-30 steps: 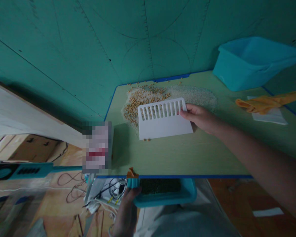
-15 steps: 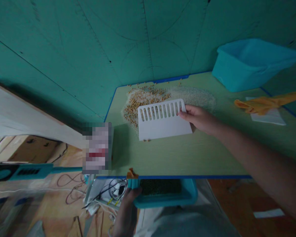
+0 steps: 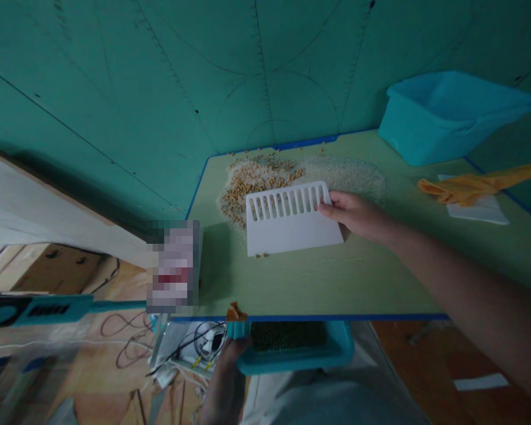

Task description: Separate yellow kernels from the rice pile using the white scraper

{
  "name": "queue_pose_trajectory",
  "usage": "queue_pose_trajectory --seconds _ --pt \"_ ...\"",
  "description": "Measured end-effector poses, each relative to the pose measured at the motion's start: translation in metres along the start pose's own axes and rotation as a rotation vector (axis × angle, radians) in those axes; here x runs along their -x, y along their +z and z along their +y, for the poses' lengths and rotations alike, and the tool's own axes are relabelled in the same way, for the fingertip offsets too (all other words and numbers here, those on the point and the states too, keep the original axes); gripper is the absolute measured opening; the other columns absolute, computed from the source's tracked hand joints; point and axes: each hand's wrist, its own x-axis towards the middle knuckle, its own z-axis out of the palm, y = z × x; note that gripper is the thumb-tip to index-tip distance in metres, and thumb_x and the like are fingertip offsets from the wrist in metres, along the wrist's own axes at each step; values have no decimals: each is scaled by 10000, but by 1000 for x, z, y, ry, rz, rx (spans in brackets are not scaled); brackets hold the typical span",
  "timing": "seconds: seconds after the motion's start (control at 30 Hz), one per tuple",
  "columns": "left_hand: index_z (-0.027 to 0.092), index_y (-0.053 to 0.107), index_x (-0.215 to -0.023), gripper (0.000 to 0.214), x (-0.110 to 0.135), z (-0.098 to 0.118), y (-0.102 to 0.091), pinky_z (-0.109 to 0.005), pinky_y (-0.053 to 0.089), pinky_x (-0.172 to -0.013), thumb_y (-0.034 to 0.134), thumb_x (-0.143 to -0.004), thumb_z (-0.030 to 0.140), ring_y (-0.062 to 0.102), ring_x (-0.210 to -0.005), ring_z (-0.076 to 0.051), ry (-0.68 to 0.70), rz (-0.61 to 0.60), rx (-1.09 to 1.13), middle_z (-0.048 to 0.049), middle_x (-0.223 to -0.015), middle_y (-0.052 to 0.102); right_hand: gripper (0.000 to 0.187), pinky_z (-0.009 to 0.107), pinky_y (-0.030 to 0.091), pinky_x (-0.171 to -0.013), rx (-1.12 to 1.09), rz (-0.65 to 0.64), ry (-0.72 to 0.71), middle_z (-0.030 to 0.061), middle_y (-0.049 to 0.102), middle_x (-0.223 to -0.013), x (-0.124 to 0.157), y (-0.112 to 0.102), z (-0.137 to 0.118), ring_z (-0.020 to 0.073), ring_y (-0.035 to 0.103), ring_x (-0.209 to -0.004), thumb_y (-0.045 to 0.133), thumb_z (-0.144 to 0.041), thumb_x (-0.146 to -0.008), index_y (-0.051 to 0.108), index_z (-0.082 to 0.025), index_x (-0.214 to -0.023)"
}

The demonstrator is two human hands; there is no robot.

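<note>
My right hand (image 3: pixel 356 213) grips the right edge of a white slotted scraper (image 3: pixel 289 227) that stands on the green table (image 3: pixel 318 283). Behind its slots lies a heap of yellow beans (image 3: pixel 252 180), with white rice (image 3: pixel 349 172) spread to the right. A few beans lie at the scraper's near edge. Below the table's front edge my left hand (image 3: pixel 228 378) holds a teal tray (image 3: pixel 292 348) by its left end; the tray holds dark green grains.
A teal tub (image 3: pixel 446 115) stands at the back right. An orange cloth (image 3: pixel 473 186) lies on white paper (image 3: pixel 482 209) at the right edge. A blurred box (image 3: pixel 173 265) stands at the table's left edge. Cables (image 3: pixel 203 339) lie on the floor below.
The scraper and my right hand have slid slightly toward me across the table, dragging a few beans along. The left hand and tray have stayed put.
</note>
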Motion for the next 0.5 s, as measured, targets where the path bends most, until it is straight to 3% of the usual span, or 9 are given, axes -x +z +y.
queue_pose_trajectory --seconds 0.27,0.5 --pt "235 700 -660 77 2 5 -4 -404 445 -871 702 -584 219 567 -1044 -326 -32 -7 50 -49 -744 740 211 197 358 -445 124 -306 93 3 579 -677 10 -1 -6 98 517 -559 586 -332 -720 541 -149 -815" --pt "231 692 -619 45 0 3 -10 -403 443 -868 708 -580 218 581 -1015 -324 -41 -22 82 -47 -708 735 191 183 344 -441 184 -629 160 -26 558 -663 20 -5 -16 67 465 -509 598 -329 -710 561 -152 -771"
